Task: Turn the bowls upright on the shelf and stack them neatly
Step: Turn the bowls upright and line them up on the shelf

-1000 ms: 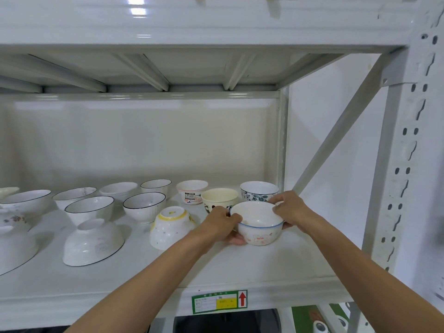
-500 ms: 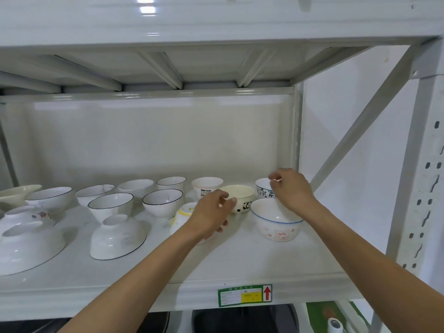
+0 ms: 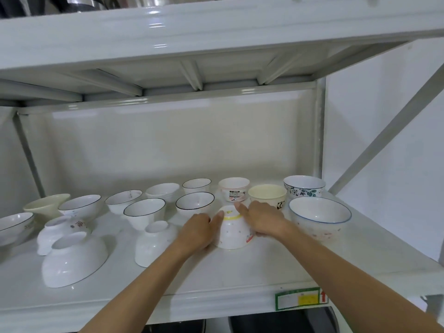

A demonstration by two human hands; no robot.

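Observation:
An upside-down white bowl with a yellow band [image 3: 232,230] rests on the white shelf [image 3: 264,267] near the middle. My left hand [image 3: 200,230] clasps its left side and my right hand [image 3: 263,221] its right side. To its right a blue-rimmed bowl [image 3: 319,216] stands upright on the shelf. Three more bowls lie upside down at the left: a small white one [image 3: 156,241], a large black-rimmed one [image 3: 74,258] and a flowered one [image 3: 60,233]. Several upright bowls line the back, among them a cream one [image 3: 267,194] and a leaf-patterned one [image 3: 304,186].
The shelf above [image 3: 216,32] hangs low over the bowls. A diagonal brace [image 3: 384,140] and the rear post [image 3: 319,131] close the right side. A green label [image 3: 300,298] is stuck on the shelf's front edge.
Both hands let go of the blue-rimmed bowl, which now stands upright at the right. They moved left and closed on the upside-down yellow-banded bowl. The view shifted left.

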